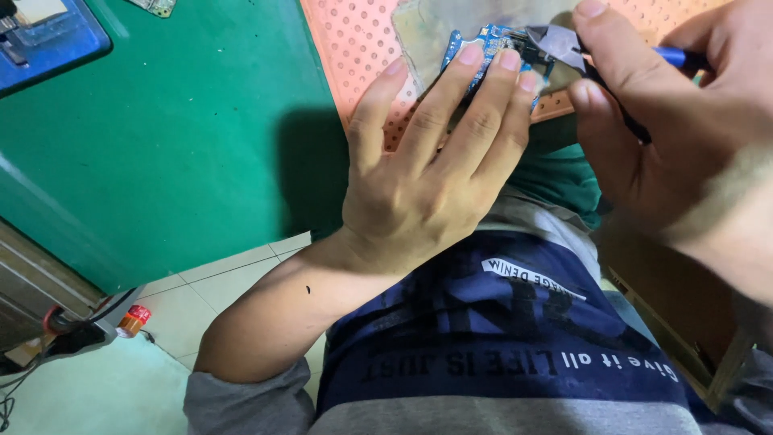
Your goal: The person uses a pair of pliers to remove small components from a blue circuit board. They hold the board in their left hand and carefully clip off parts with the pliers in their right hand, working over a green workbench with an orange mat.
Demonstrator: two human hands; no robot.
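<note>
**benchnoob:** Blue circuit board (489, 42), small one, sitting on an orange perforated mat (354, 48) at the near edge of a green tabletop (177, 137). What's actually holding it down?

**solderdad:** The left hand (419, 185). It lies flat, palm down, fingers (475, 60) stretched forward so the tips press on the near edge of the board. Not a pinch, more of a pin-down. The wrist reaches up from the person's lap side.

**benchnoob:** And the right hand?

**solderdad:** Right hand (684, 153) is wrapped around a pair of small cutters (564, 48) with blue handles. Thumb on top, other fingers curled underneath, so a closed hold on the tool. The metal nose touches the right end of the board, just beside the left fingertips. Can't tell if the cutter tips are biting anything, too small and partly hidden.

**benchnoob:** Anything else around?

**solderdad:** A blue tray (48, 36) sits in the far left corner of the table, well apart from the hands. There's a clear, smeared sheet (427, 32) lying on the mat under the board. Below the table edge, tiled floor (225, 282) with a small red-and-orange can (133, 321) near some cables. The person wears a navy and grey striped shirt (499, 338).
</note>
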